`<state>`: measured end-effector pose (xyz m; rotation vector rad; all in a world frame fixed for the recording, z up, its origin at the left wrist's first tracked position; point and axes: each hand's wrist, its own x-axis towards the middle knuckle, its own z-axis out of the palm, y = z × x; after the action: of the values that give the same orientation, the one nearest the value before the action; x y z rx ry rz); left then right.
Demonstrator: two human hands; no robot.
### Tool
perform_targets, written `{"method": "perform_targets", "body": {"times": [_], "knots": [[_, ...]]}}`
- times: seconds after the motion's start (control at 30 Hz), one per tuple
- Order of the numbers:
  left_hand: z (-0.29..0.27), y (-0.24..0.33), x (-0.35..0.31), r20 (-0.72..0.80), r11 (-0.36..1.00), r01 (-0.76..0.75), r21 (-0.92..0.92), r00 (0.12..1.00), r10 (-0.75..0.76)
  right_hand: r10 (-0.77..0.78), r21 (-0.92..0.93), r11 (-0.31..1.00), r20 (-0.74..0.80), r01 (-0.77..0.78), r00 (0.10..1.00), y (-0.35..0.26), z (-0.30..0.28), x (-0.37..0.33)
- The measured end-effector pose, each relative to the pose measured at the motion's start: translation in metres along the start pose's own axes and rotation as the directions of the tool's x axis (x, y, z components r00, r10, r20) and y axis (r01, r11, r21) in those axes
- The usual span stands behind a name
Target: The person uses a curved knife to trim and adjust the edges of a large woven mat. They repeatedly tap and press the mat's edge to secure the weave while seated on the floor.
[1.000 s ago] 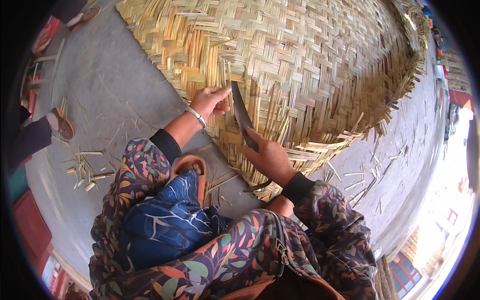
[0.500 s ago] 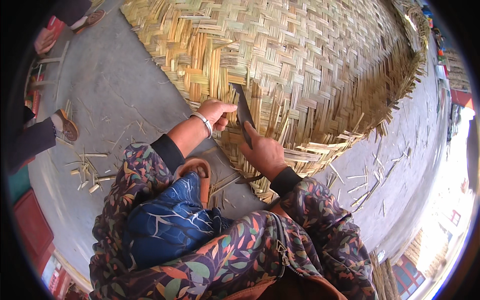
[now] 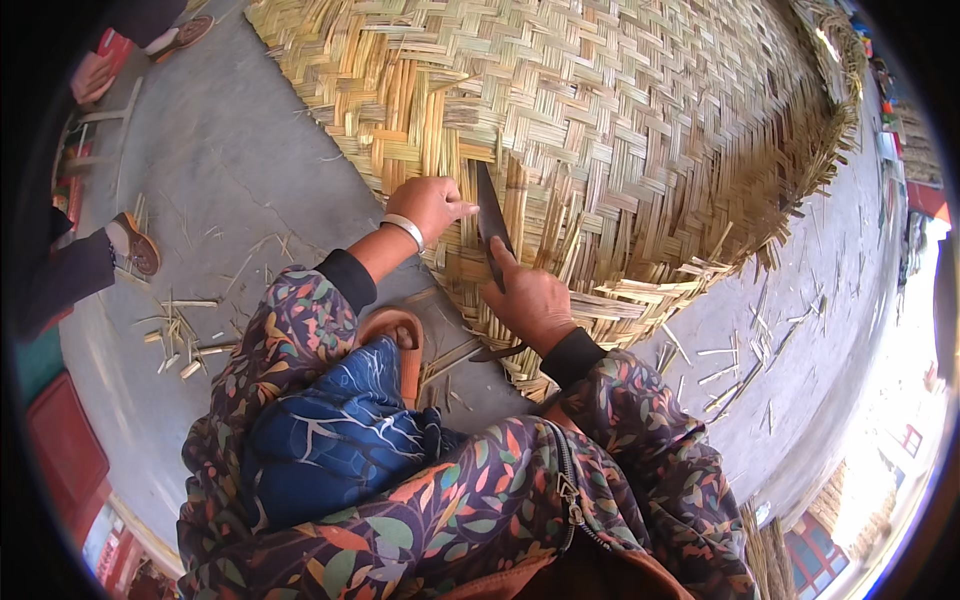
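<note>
woven mat (image 3: pixel 620 130): floor (image 3: pixel 260 170) past l edge; r hand (image 3: pixel 533 303) w/ knife (image 3: pixel 488 205), l hand (image 3: pixel 427 208) pinched.

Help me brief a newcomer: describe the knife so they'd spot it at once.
Find the large woven mat across the upper view, then the right grip over its lower part. The knife slants up and leftward from that grip. Its smooth, dark blade stands out from the pale, straw-coloured strips around it.
</note>
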<state>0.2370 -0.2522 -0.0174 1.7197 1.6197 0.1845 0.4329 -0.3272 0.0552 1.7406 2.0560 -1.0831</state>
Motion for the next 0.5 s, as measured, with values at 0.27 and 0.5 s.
{"method": "perform_targets", "body": {"times": [0.27,0.5], "knots": [[0.003,-0.005,-0.001,-0.049,0.997,0.027,0.073,0.999,-0.023,-0.018,-0.14,0.989,0.259,0.056,0.966,0.02,-0.046,-0.073],[0.008,-0.002,0.004,-0.21,0.982,0.0,-0.189,0.977,-0.041,-0.101,0.202,0.977,0.158,0.068,0.982,0.058,-0.113,-0.113]]}}
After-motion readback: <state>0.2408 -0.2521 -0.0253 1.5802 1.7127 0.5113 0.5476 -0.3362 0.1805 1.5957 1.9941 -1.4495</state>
